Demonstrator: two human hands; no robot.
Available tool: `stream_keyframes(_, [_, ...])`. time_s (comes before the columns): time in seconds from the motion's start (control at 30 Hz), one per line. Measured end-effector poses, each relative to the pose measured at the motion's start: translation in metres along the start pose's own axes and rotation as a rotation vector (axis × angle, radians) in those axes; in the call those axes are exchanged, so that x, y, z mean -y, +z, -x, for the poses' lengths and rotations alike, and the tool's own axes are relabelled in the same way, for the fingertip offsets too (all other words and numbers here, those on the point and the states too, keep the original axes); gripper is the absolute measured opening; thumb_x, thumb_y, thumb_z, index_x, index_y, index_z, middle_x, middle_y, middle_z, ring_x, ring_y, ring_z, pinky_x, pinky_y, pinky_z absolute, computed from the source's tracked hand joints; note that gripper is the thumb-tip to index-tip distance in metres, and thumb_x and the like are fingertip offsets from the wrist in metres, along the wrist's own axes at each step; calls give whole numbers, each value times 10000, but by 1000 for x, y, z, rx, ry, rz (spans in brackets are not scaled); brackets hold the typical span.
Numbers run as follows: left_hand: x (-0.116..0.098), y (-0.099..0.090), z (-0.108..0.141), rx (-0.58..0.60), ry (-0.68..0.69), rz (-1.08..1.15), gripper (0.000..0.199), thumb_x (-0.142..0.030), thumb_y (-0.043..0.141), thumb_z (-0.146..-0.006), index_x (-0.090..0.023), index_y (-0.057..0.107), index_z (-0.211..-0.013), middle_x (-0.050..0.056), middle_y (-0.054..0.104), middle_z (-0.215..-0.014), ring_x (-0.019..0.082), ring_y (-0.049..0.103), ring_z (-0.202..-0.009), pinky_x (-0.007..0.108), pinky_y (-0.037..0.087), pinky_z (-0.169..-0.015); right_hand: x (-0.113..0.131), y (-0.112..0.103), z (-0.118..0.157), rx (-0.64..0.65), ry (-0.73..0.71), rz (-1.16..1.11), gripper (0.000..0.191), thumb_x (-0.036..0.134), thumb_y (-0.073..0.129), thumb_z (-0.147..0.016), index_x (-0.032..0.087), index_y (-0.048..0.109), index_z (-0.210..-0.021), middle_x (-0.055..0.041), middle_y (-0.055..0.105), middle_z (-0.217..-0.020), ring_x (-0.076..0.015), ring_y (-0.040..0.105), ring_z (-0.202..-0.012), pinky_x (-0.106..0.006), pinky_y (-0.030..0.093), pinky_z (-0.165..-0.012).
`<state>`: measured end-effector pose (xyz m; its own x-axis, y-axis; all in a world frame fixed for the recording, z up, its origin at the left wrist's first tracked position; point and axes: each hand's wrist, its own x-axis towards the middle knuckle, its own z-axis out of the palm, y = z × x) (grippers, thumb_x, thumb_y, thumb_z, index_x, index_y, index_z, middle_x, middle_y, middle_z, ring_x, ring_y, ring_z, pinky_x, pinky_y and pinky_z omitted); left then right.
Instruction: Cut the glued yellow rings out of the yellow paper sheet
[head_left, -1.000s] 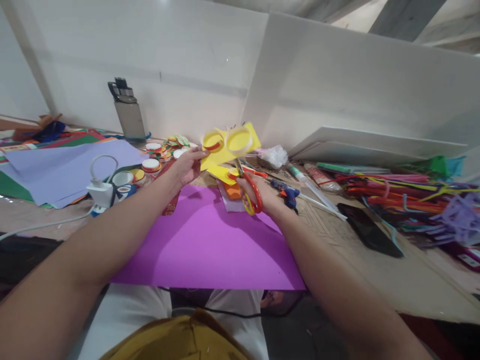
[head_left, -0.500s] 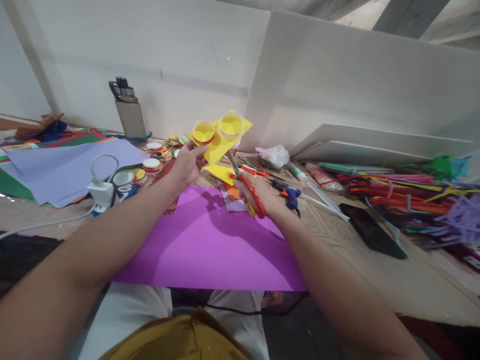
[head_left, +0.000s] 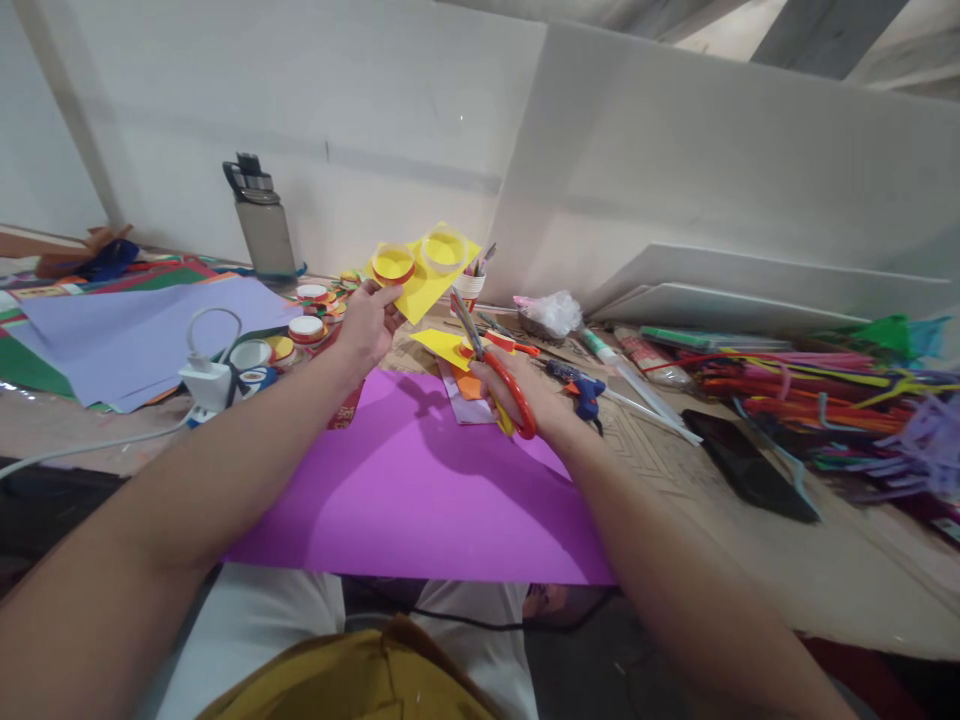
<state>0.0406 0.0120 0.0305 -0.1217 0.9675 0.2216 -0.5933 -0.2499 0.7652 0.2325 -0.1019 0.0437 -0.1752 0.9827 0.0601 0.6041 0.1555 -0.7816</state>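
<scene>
My left hand (head_left: 371, 325) grips the near left edge of a yellow sheet of paper (head_left: 424, 297), raised above the table. Two round rings sit on that sheet: a red-edged ring (head_left: 394, 277) near my fingers and a whitish ring (head_left: 444, 265) farther right. In my right hand (head_left: 517, 385) is a pair of red-handled scissors (head_left: 514, 395), its blades pointing up and away, just right of the sheet and apart from it. Below the hands lies a large purple sheet (head_left: 420, 490). Yellow and orange paper pieces (head_left: 439, 347) rest at its far edge.
At the left stand a water bottle (head_left: 262, 225), a white plug adapter (head_left: 206, 385) with cable, and several round lids (head_left: 306, 330). On the right lie a blue glue gun (head_left: 589, 395), a black phone (head_left: 750, 465) and coloured strips (head_left: 810, 390). A cup of pens (head_left: 469, 288) stands behind.
The yellow sheet with its rings has moved left, away from the scissors, in my left hand. The pen cup behind it now shows more. My right hand has barely moved.
</scene>
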Motion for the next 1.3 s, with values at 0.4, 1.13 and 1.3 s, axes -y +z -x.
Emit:
stream_keyframes(0.4, [3, 5, 8, 11, -54, -25, 268, -59, 664, -676, -189, 575, -893, 9, 703, -914, 134, 676, -797, 271, 550, -769, -14, 0, -6, -19, -119, 109, 212, 384, 468, -951, 218, 474, -819, 20, 554, -602, -103, 496, -471, -215, 369, -436])
stream_keyframes(1.13, [5, 9, 15, 126, -98, -80, 264, -59, 699, -667, -176, 595, -879, 21, 710, -933, 135, 677, -814, 292, 565, -822, -20, 9, -6, -66, -103, -89, 235, 386, 463, -940, 226, 478, -769, 35, 514, -561, -103, 473, -446, -207, 346, -410])
stream_keyframes(1.3, [5, 9, 15, 128, -114, -119, 291, -64, 741, -649, -173, 621, -891, 29, 710, -936, 144, 673, -809, 304, 564, -800, -19, 9, -5, -58, -122, -70, 245, 412, 488, -926, 226, 456, -770, 38, 519, -568, -100, 476, -431, -212, 368, -412])
